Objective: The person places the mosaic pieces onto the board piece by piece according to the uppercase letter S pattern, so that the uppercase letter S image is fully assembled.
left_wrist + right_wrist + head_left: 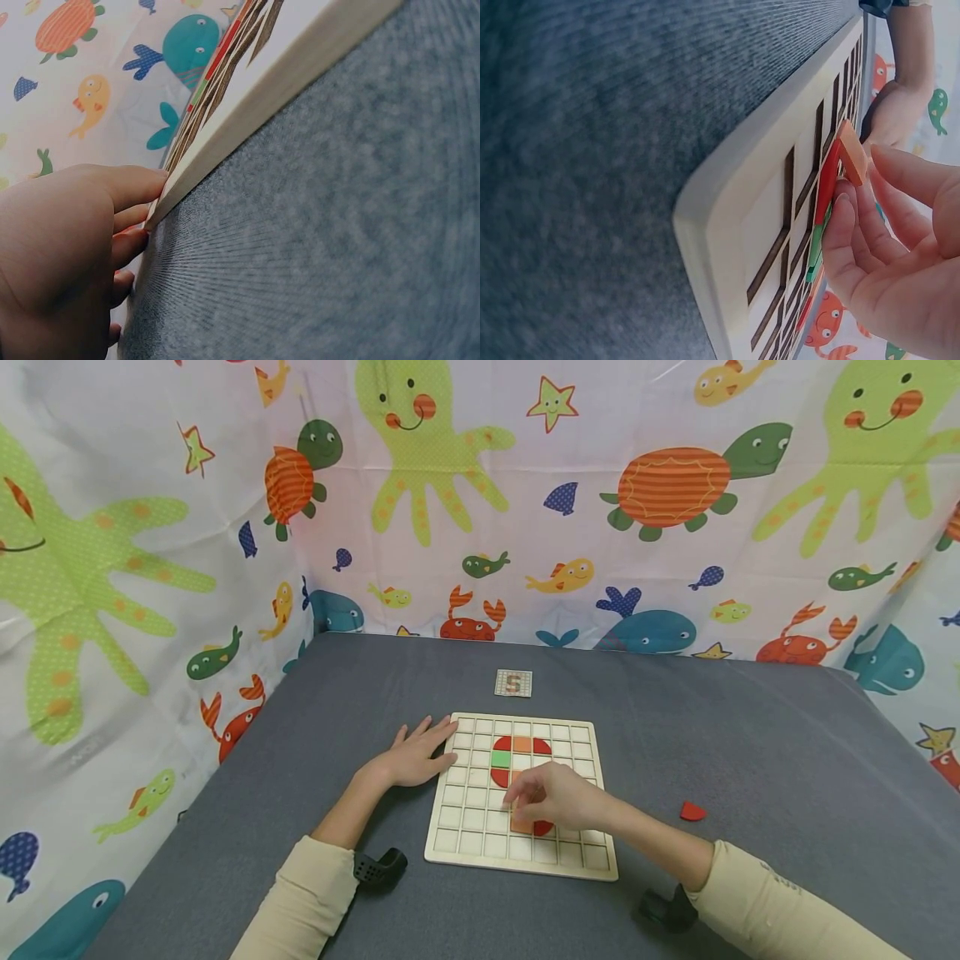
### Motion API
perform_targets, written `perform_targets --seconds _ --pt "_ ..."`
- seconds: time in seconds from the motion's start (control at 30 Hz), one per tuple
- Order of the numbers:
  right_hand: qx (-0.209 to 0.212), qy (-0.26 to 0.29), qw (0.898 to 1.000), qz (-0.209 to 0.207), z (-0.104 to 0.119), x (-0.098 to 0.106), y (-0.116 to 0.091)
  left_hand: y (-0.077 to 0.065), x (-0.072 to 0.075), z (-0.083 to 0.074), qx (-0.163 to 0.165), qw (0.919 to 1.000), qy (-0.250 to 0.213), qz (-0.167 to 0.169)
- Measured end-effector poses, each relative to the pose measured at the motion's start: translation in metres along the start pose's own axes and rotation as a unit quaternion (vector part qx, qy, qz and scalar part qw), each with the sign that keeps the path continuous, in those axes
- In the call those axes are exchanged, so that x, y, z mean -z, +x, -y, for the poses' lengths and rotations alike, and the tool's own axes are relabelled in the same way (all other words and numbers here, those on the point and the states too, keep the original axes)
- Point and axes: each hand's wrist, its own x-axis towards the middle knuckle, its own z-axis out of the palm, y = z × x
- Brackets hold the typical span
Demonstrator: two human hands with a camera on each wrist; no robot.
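Observation:
A pale wooden grid board lies on the grey table. My left hand rests at its upper left edge with fingers spread, and in the left wrist view the fingertips touch the board's side. Over the lower middle of the grid, my right hand pinches an orange square tile, which stands tilted in the right wrist view. Red rounded tiles, another orange tile and a green tile sit in the grid in a curved pattern, partly hidden by the right hand.
A loose red rounded tile lies on the table right of the board. Behind the board is a small square card with a gridded S-shaped picture. A curtain printed with sea animals hangs around the table's far side and sides.

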Motion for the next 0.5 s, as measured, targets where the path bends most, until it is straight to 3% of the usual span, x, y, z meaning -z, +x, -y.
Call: perform_targets --seconds 0.5 --pt "0.011 0.013 1.0 -0.01 0.0003 0.0003 -0.0024 0.0003 -0.0001 0.0013 -0.011 0.9999 -0.003 -0.002"
